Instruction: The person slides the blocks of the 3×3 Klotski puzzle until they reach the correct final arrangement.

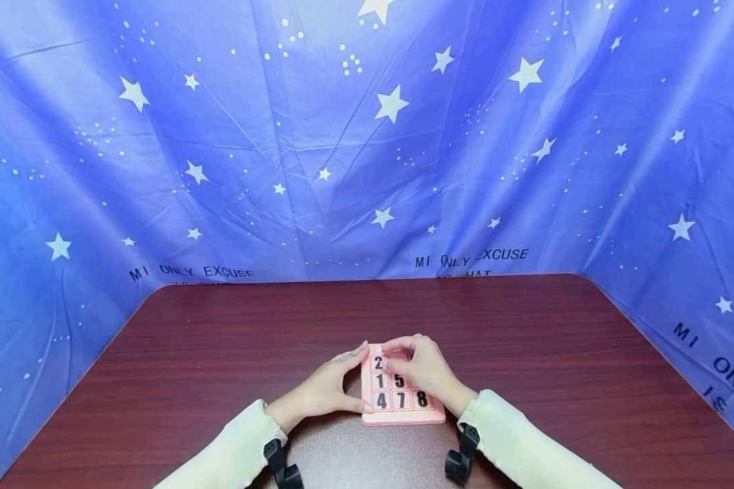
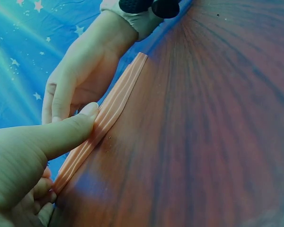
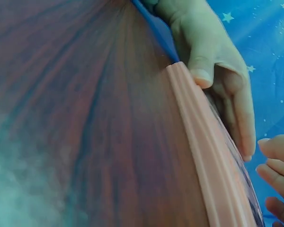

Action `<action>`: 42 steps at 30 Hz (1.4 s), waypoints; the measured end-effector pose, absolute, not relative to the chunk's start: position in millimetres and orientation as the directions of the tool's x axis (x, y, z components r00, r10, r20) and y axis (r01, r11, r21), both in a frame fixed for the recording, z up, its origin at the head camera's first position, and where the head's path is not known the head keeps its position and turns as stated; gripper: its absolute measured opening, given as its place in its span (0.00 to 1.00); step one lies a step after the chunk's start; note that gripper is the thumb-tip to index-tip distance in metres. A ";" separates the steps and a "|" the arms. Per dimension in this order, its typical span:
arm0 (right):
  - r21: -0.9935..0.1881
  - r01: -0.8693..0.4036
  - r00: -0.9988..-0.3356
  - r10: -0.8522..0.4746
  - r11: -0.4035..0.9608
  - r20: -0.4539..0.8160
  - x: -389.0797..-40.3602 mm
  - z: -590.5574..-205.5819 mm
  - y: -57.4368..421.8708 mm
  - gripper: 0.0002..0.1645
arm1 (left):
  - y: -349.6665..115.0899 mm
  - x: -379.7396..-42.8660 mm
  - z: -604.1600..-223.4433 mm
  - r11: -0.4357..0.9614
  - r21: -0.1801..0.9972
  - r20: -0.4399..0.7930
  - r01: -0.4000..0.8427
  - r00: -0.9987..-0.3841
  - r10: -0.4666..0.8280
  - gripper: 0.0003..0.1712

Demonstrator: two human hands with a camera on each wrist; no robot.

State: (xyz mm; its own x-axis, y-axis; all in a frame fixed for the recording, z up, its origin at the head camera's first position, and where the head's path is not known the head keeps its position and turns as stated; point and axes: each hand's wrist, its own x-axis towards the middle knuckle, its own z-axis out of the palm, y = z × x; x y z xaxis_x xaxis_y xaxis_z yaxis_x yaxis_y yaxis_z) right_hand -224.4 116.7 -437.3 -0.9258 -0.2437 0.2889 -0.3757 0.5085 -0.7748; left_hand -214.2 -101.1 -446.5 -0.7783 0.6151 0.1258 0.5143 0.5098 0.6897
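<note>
A pink number slide puzzle (image 1: 404, 419) lies flat on the table, its black digits 2, 1, 5, 4, 7 and 8 showing; other tiles are hidden under the right hand. My left hand (image 1: 322, 388) holds the puzzle's left side, thumb at the near corner and fingers reaching along to the far corner. In the left wrist view, that thumb (image 2: 71, 132) lies against the ridged pink edge. My right hand (image 1: 427, 367) hovers over the upper tiles from the right, index finger and thumb slightly bent and apart near the 2.
The dark red-brown wooden table (image 1: 269, 316) extends around the puzzle. Behind it and at both sides hangs a blue curtain (image 1: 318, 136) with white stars and lettering. Black wrist cameras (image 1: 461, 455) sit by the light sleeves (image 1: 526, 441).
</note>
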 end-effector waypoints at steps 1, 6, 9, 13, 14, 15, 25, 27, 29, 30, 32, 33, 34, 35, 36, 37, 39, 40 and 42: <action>-0.771 -0.375 -0.926 -0.243 0.515 0.288 -224.3 -437.4 115.2 0.14 | -101.1 -214.3 -446.4 0.510 0.688 0.127 0.517 -0.777 0.616 0.58; -0.755 -0.363 -0.932 -0.226 0.546 0.285 -223.6 -438.7 107.2 0.16 | -101.2 -214.4 -446.4 0.510 0.693 0.119 0.509 -0.779 0.616 0.58; -0.737 -0.362 -0.932 -0.217 0.571 0.290 -223.3 -439.0 102.3 0.16 | -101.3 -214.2 -446.2 0.509 0.693 0.123 0.510 -0.780 0.614 0.58; -0.724 -0.363 -0.932 -0.215 0.587 0.293 -223.5 -438.7 97.2 0.16 | -101.6 -214.0 -446.1 0.506 0.689 0.131 0.518 -0.777 0.616 0.58; -0.724 -0.361 -0.932 -0.214 0.587 0.292 -223.8 -438.9 96.3 0.16 | -101.6 -214.1 -446.4 0.506 0.687 0.134 0.521 -0.775 0.617 0.57; -0.728 -0.359 -0.933 -0.211 0.583 0.291 -223.9 -438.8 95.5 0.16 | -101.7 -214.1 -446.3 0.506 0.686 0.134 0.523 -0.775 0.618 0.57; -0.735 -0.351 -0.936 -0.199 0.580 0.291 -224.5 -439.3 93.3 0.14 | -101.3 -214.8 -445.6 0.501 0.686 0.139 0.528 -0.771 0.622 0.57; -0.735 -0.346 -0.938 -0.198 0.583 0.285 -224.6 -439.9 93.3 0.14 | -101.5 -214.5 -445.5 0.505 0.686 0.135 0.525 -0.773 0.620 0.57; -0.735 -0.343 -0.939 -0.195 0.585 0.282 -224.5 -440.3 93.8 0.14 | -101.1 -214.3 -445.4 0.508 0.684 0.133 0.524 -0.774 0.619 0.57; -0.733 -0.340 -0.940 -0.194 0.589 0.280 -224.1 -440.4 94.5 0.14 | -101.0 -214.2 -445.6 0.509 0.684 0.132 0.523 -0.775 0.618 0.57; -0.728 -0.335 -0.942 -0.189 0.598 0.278 -223.7 -440.5 96.6 0.14 | -100.7 -214.1 -445.3 0.511 0.685 0.129 0.519 -0.777 0.616 0.57; -0.724 -0.337 -0.941 -0.189 0.602 0.281 -223.4 -440.4 98.0 0.14 | -100.5 -214.2 -445.5 0.511 0.686 0.128 0.518 -0.777 0.616 0.57; -0.723 -0.335 -0.942 -0.188 0.603 0.279 -223.1 -440.4 99.5 0.14 | -100.5 -214.3 -445.6 0.511 0.688 0.126 0.516 -0.778 0.615 0.57; -0.725 -0.332 -0.943 -0.187 0.603 0.276 -222.6 -440.2 101.0 0.14 | -100.5 -214.4 -445.9 0.511 0.689 0.124 0.514 -0.779 0.615 0.57; -0.725 -0.329 -0.944 -0.185 0.605 0.273 -222.4 -440.2 102.5 0.14 | -100.6 -214.4 -446.0 0.513 0.689 0.121 0.511 -0.780 0.614 0.57; -0.729 -0.326 -0.945 -0.183 0.602 0.271 -222.0 -440.0 103.8 0.13 | -100.7 -214.3 -446.1 0.514 0.689 0.120 0.511 -0.780 0.614 0.57; -0.733 -0.321 -0.947 -0.180 0.600 0.267 -221.4 -439.8 106.3 0.13 | -100.8 -214.3 -446.4 0.513 0.690 0.119 0.510 -0.780 0.615 0.57; -0.736 -0.314 -0.949 -0.175 0.600 0.262 -221.2 -439.7 107.3 0.13 | -100.9 -214.2 -446.2 0.513 0.690 0.119 0.511 -0.779 0.615 0.57; -0.733 -0.309 -0.950 -0.168 0.606 0.262 -220.9 -439.5 109.4 0.13 | -101.1 -213.8 -446.0 0.513 0.691 0.120 0.509 -0.781 0.614 0.57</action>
State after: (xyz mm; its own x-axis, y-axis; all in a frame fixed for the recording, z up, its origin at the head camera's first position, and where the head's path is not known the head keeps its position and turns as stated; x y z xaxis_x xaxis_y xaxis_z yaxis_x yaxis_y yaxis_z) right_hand -220.9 109.4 -439.5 -0.9503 -0.1679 0.2621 -0.3092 0.6057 -0.7331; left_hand -213.8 -101.1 -446.0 -0.7805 0.6136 0.1195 0.5093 0.5133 0.6907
